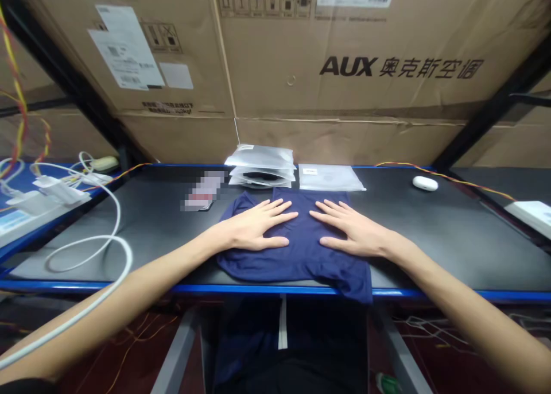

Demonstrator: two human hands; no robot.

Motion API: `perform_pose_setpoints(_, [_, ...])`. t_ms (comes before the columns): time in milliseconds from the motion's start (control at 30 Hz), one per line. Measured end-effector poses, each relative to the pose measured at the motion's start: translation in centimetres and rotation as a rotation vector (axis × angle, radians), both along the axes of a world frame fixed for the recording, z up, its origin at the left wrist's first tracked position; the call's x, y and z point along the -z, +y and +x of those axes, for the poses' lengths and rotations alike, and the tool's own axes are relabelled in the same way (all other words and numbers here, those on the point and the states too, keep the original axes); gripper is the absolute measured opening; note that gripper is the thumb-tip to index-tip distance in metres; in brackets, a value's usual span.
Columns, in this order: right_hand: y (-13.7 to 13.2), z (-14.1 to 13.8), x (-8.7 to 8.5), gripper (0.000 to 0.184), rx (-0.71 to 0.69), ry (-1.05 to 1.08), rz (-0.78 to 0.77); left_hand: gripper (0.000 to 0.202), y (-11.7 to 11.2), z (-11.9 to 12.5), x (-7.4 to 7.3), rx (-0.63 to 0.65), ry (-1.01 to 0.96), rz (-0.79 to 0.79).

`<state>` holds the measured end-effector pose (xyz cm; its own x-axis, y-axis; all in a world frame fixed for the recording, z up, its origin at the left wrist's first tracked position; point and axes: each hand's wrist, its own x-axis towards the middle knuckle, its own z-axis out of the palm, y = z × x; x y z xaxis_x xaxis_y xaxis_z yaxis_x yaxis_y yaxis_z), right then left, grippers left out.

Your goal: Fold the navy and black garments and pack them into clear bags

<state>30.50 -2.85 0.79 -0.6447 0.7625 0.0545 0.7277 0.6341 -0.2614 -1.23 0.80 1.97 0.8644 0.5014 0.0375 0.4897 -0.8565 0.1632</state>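
A navy blue piece of clothing (297, 256) lies partly folded on the dark table mat, one corner hanging over the front edge. My left hand (260, 224) rests flat on its left part with the fingers spread. On the right part, my right hand (346, 227) also lies flat, fingers apart. Bare fabric shows between the two hands. Just behind the cloth stand a stack of frosted plastic bags (262, 167) and a single flat frosted bag (330, 177).
A blurred-out phone-like object (202, 192) lies left of the bags. A white earbud case (425, 183) sits at right. A white power strip (43, 204) and a looping white cable (116, 239) occupy the left side. A large cardboard box (275, 84) stands behind the table.
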Motion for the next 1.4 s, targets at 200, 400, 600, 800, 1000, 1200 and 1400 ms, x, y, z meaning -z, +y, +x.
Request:
perform_pose_setpoints(200, [0.1, 0.2, 0.2, 0.072, -0.013, -0.002, 0.001, 0.071, 0.0, -0.1, 0.1, -0.011, 0.012, -0.058])
perform_pose_setpoints(400, [0.3, 0.3, -0.2, 0.066, -0.017, 0.045, 0.08, 0.065, 0.0, 0.1, 0.0, -0.057, -0.036, -0.016])
perform_pose_setpoints(600, [2.4, 2.4, -0.6, 0.036, 0.201, 0.233, 0.348, 0.047, 2.5, 0.2, -0.1, -0.433, -0.247, 0.098])
perform_pose_setpoints(800, [4.5, 4.3, 0.1, 0.037, 0.391, 0.068, 0.341, 0.036, 5.3, 0.9, -0.1, -0.576, -0.259, 0.073])
perform_pose_setpoints(1000, [4.9, 4.7, 0.4, 0.043, 0.36, -0.005, 0.239, 0.045, 5.5, 0.8, -0.1, -0.592, -0.172, 0.052])
perform_pose_setpoints(1200, [4.8, 4.7, 0.2, 0.031, 0.371, 0.161, 0.169, 0.039, 5.4, 0.1, -0.4, -0.501, -0.218, -0.025])
perform_pose_setpoints(1400, [4.6, 4.0, -0.4, 0.018, 0.495, 0.393, 0.168, 0.019, 5.7, 0.5, -0.6, -0.404, -0.514, -0.098])
